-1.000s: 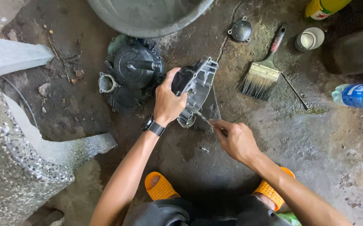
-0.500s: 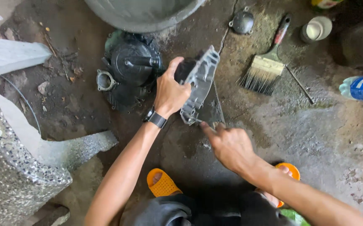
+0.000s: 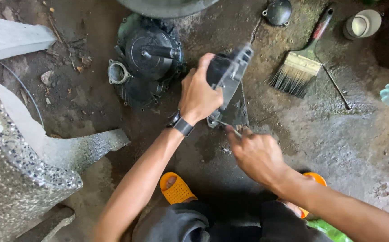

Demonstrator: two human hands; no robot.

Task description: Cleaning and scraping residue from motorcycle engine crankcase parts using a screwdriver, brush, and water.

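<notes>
Hands at work over a dirty concrete floor (image 3: 338,148): left hand (image 3: 200,96) grips a grey engine cover (image 3: 228,78) upright, right hand (image 3: 255,154) pinches a thin tool (image 3: 228,127) at its lower edge, apparently scraping, needing steady bracing.

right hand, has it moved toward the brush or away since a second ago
Cannot tell: the camera shifted. The right hand sits below and left of the paintbrush, at the metal cover's lower end.
</notes>
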